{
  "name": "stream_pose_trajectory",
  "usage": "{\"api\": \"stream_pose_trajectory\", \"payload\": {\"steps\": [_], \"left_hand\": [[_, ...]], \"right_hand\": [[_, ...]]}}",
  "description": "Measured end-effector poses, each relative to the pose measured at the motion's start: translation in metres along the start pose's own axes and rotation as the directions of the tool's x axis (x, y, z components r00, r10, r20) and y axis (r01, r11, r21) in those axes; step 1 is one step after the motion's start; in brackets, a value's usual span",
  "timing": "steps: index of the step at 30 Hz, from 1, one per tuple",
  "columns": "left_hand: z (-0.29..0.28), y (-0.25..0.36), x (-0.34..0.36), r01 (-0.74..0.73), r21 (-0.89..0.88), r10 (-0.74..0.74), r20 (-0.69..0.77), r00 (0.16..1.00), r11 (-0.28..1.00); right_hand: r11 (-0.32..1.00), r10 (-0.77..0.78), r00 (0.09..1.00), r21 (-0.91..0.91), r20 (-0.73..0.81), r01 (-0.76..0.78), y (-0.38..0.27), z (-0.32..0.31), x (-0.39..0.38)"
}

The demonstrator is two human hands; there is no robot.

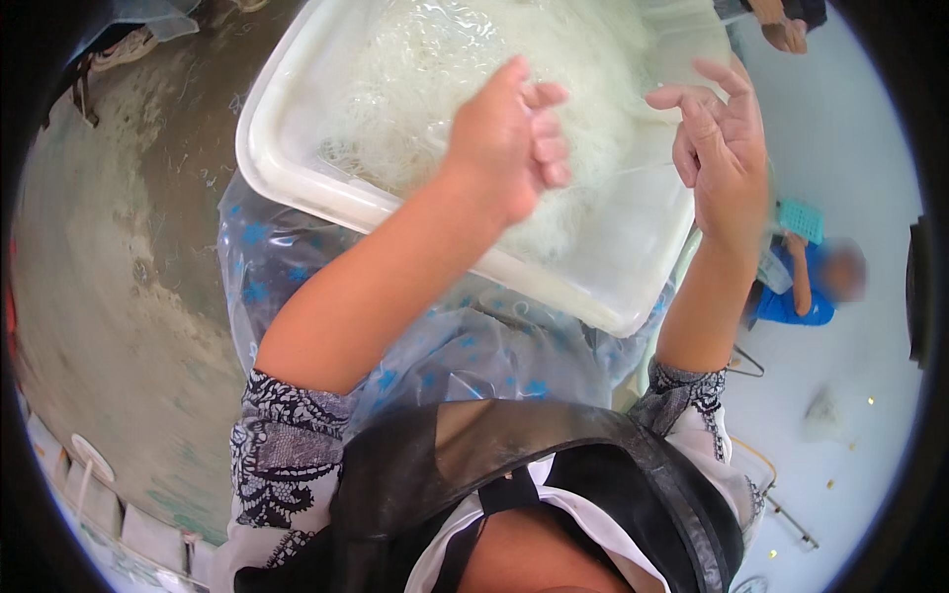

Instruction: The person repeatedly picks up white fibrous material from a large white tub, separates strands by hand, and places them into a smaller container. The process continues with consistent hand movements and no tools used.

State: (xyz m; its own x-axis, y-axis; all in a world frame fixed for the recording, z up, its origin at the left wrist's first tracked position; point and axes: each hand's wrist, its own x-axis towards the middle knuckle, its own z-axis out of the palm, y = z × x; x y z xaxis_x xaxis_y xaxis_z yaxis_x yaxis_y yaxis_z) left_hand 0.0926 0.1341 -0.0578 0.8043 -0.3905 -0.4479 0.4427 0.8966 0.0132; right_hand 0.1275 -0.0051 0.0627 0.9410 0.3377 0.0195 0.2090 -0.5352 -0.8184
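Note:
A pale, translucent tangle of fine thread or netting (415, 99) fills much of a large white plastic tub (336, 201) in front of me. My left hand (509, 143) is raised over the middle of the tub, thumb up and fingers curled in. Whether a strand lies in those fingers is too fine to make out. Above the tub's right rim, my right hand (727, 148) has its fingers bent and spread apart. A faint thin strand runs between the two hands; where its ends are held does not show.
Clear plastic sheeting with blue flowers (474, 351) covers my lap under the tub. At the right, a person in blue (801, 296) sits by a teal basket (801, 220). Another person's hand (786, 37) shows at the upper right. Stained concrete floor (119, 296) lies at left.

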Motion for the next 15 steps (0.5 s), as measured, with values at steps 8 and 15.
{"api": "stream_pose_trajectory", "payload": {"steps": [8, 15], "left_hand": [[0.027, 0.005, -0.025, -0.139, 0.167, 0.112, 0.163, 0.98, 0.976], [0.022, 0.015, -0.013, -0.274, -0.043, 0.277, 0.136, 0.951, 0.961]], "right_hand": [[0.729, -0.236, 0.943, -0.598, 0.237, 0.333, -0.041, 0.049, -0.015], [0.893, -0.245, 0.962, -0.358, 0.119, 0.272, -0.028, 0.049, -0.019]]}}
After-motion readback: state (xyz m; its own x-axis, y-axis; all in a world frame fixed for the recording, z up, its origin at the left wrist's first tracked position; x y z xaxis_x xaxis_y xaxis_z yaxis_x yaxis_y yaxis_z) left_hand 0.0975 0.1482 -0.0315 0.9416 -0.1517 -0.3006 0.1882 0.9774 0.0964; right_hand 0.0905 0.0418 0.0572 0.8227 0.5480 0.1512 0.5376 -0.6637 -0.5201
